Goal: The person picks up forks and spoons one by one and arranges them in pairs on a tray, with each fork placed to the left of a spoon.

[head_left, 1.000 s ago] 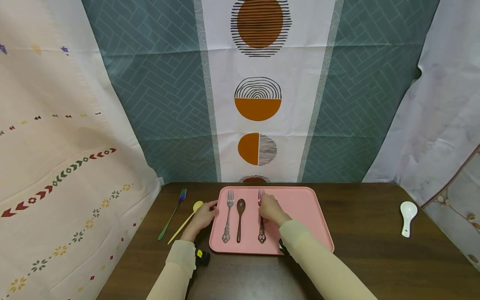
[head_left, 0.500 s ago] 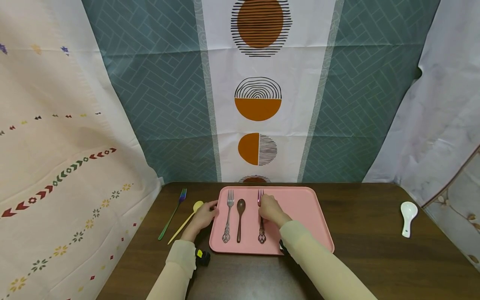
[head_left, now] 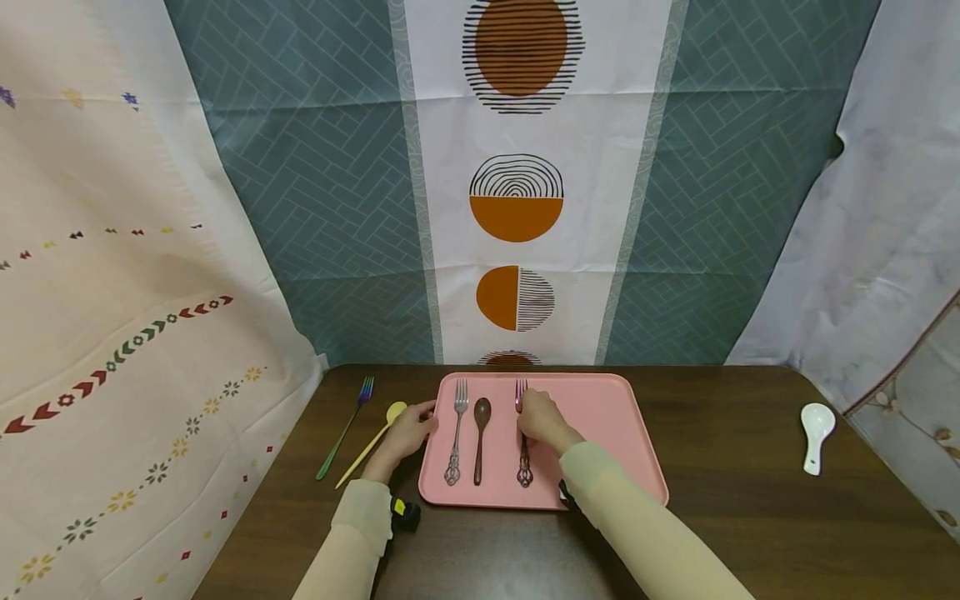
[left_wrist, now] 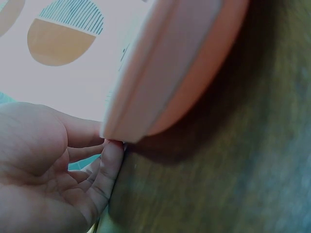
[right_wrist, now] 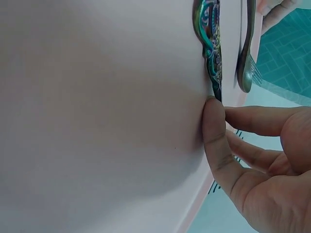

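Note:
My right hand (head_left: 543,419) pinches the upper handle of a purple-pink fork (head_left: 524,475) between thumb and fingertips. In the right wrist view its ornate handle (right_wrist: 213,43) lies along the pink tray (head_left: 600,450), and the tines are out of sight there. To its left on the tray lie a dark brown spoon (head_left: 482,415) and a silver fork (head_left: 456,442), all heads pointing away. At the tray's left side my left hand (head_left: 407,430) holds the rim; the left wrist view shows thumb and fingers at the tray edge (left_wrist: 160,77).
Left of the tray on the dark wooden table (head_left: 720,467) lie a yellow spoon (head_left: 371,446) and a green-handled fork (head_left: 345,433) with blue-violet tines. A white ceramic spoon (head_left: 815,429) lies far right. Patterned cloths (head_left: 352,183) hang behind and at both sides.

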Available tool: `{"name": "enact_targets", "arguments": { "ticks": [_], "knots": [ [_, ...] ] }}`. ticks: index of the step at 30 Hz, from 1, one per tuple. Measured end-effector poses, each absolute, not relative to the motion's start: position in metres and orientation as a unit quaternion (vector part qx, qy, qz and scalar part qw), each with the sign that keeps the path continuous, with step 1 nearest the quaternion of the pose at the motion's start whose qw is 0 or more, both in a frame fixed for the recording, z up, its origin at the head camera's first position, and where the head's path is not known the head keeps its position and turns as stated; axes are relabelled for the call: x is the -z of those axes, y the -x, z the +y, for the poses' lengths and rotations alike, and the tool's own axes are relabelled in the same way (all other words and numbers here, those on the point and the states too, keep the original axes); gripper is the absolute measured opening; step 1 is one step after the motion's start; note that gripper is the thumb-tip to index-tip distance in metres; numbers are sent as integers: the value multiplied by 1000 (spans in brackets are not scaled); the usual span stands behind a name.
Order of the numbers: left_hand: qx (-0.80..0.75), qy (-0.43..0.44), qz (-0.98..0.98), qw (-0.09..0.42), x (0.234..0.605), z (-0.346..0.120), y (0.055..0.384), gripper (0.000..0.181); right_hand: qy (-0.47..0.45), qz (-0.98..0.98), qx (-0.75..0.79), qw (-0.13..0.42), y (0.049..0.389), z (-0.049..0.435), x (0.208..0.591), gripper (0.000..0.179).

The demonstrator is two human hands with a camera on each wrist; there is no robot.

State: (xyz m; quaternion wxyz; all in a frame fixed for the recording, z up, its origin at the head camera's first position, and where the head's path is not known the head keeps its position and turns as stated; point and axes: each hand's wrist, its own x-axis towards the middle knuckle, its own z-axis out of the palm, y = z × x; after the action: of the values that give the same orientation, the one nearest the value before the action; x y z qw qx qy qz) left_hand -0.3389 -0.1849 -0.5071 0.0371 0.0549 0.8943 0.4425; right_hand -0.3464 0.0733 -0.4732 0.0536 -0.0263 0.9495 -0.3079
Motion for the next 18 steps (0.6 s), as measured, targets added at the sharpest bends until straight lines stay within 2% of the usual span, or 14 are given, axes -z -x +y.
{"name": "enact_targets", "arguments": {
  "ticks": [8, 13, 18],
  "knots": [
    [-446, -53, 893, 40, 508, -185, 340, 46, 29, 944, 323, 59, 346, 75, 474, 12],
    [-439, -50, 896, 38, 508, -186, 340, 47, 58, 943, 322, 54, 341, 79, 473, 20],
    [-438, -50, 897, 38, 510, -185, 341, 47, 71, 937, 335, 62, 337, 83, 470, 19]
  ]
}}
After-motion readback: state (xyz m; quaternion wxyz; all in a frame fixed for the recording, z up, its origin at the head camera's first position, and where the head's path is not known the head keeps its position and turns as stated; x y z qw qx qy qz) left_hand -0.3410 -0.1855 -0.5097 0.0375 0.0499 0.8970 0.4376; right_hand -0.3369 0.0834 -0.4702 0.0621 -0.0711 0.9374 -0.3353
